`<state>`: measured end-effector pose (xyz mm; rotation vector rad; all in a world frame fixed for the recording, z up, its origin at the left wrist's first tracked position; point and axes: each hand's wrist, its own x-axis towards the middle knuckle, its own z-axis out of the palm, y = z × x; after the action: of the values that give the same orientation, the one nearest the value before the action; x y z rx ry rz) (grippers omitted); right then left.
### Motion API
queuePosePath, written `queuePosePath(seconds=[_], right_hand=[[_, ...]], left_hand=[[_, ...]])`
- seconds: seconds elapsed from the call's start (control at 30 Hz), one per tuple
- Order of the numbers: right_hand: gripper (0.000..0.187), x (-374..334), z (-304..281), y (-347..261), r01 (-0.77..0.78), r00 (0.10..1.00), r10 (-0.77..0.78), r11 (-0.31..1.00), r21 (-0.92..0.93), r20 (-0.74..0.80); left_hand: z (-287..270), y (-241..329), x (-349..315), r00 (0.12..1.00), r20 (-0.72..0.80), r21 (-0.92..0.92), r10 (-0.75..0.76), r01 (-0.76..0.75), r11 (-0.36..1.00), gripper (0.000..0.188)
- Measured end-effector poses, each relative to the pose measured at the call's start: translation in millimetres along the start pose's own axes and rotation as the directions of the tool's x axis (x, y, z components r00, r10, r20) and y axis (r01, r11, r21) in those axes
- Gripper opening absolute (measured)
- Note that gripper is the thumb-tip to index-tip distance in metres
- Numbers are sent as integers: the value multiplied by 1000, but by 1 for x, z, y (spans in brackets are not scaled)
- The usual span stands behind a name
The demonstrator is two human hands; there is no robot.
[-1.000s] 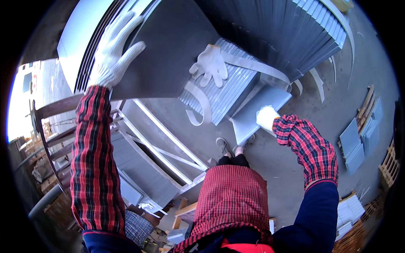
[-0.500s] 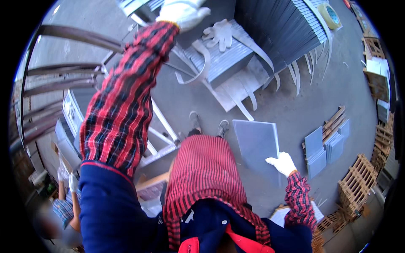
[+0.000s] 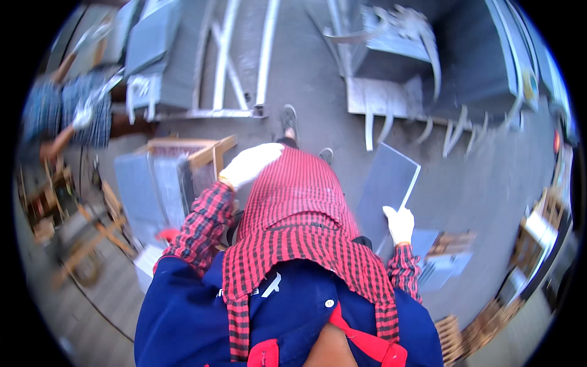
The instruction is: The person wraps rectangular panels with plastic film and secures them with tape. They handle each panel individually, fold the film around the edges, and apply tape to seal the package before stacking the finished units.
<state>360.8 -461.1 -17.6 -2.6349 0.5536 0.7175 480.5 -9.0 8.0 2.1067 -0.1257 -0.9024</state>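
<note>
My right hand point(image 3: 400, 225), in a white knit glove, grips a thin grey rectangular panel point(image 3: 389, 180) by its edge. The panel is tilted at my right side, with a pale rim along one long edge. My left hand point(image 3: 254, 164), gloved likewise, is beside the upper left of my red checked apron point(image 3: 293, 183). Its fingers look stretched out, somewhat blurred, with nothing visible in them. Just left of it stands a wooden frame point(image 3: 214, 153) next to a stack of grey panels point(image 3: 142, 186).
Ahead right is a large stack of grey panels point(image 3: 471, 55) on a pallet, with loose strap ends hanging down. White metal bars point(image 3: 227, 61) form a rack ahead. More panels point(image 3: 437, 269) lie at right. A co-worker in a checked garment point(image 3: 85, 104) is at far left.
My left hand has come back from the stacks ahead to beside my apron. My view has turned, and the panel stays in my right hand, now closer to my body.
</note>
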Motion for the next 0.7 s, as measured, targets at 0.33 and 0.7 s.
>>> queuePosePath(seconds=[0.33, 0.7], right_hand=[[32, -48, -66, -177, 608, 778, -547, 780, -147, 309], [45, -218, -42, -402, 975, -100, -807, -195, -102, 582]], left_hand=[[70, 29, -83, 915, -105, -906, -389, 73, 417, 58], [46, -193, -182, 328, -519, -298, -789, -935, -193, 29]])
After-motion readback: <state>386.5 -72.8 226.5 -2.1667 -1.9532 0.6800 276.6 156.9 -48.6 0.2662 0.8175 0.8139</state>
